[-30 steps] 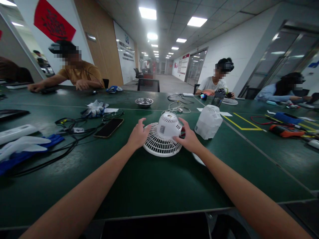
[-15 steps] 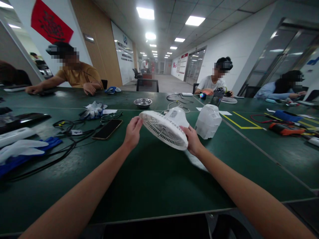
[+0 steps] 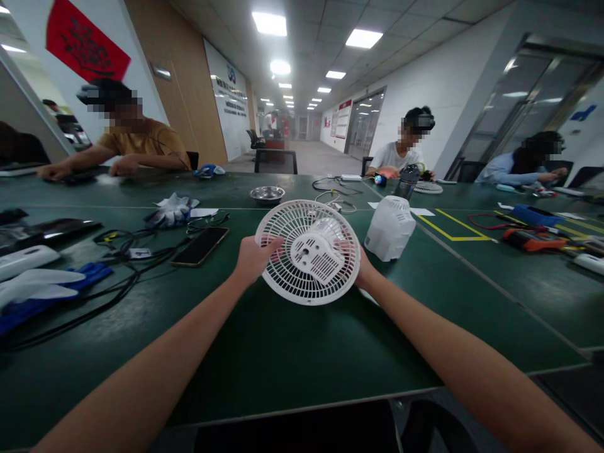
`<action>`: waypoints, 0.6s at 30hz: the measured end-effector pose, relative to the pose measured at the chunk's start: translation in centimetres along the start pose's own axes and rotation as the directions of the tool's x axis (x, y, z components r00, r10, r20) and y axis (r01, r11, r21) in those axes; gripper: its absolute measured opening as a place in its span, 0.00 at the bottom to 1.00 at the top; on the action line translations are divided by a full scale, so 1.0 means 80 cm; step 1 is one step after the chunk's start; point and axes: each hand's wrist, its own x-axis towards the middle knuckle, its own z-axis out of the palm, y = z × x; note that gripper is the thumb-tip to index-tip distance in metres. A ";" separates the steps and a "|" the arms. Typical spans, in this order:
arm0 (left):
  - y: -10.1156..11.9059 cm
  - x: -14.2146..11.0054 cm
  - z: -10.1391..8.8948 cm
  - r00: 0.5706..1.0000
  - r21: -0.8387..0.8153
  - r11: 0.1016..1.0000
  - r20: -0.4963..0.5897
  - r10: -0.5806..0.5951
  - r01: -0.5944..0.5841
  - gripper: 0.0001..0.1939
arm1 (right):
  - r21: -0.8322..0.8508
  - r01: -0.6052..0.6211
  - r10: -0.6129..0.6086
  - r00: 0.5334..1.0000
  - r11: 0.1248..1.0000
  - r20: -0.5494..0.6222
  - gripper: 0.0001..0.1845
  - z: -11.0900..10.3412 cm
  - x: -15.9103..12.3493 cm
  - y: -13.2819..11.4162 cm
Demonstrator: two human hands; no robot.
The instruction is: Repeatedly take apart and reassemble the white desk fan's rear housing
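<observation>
Between my two hands a white fan grille (image 3: 309, 296), round and slotted, is held up over the table with its face tilted toward me. A hub with a small hole and vent slots shows at its centre, and a white housing is partly visible through the slots behind it. My left hand (image 3: 255, 257) grips the left rim, thumb on the front. My right hand (image 3: 362, 267) is closed on the right rim, its fingers behind the slots. Just right of the grille, a translucent white plastic housing (image 3: 389, 229) stands on the green table (image 3: 302, 365).
A metal bowl (image 3: 267, 194) lies beyond the grille. To the left are a phone (image 3: 201, 246), black cables (image 3: 127, 277) and gloves (image 3: 172, 211). On the right are yellow tape lines (image 3: 460, 238) and an orange meter (image 3: 533, 240). Other people sit across the table.
The grille has turned from nearly edge-on to face me, with both hands still on its rim. My view has shifted slightly. The person at left has moved a hand.
</observation>
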 end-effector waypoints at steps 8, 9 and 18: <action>-0.005 0.002 -0.002 0.995 0.027 0.994 -0.002 -0.102 0.102 0.12 | -0.905 0.084 -0.383 0.919 0.417 -0.091 0.43 -0.066 0.026 -0.004; -0.006 0.003 -0.003 0.994 0.027 0.994 -0.009 -0.105 0.105 0.12 | -0.933 0.060 -0.377 0.923 0.354 -0.083 0.42 -0.069 0.027 -0.001; -0.014 0.011 -0.012 0.991 0.082 0.988 -0.013 -0.129 0.130 0.12 | -0.970 0.114 -0.526 0.850 0.214 -0.016 0.28 -0.063 0.026 -0.017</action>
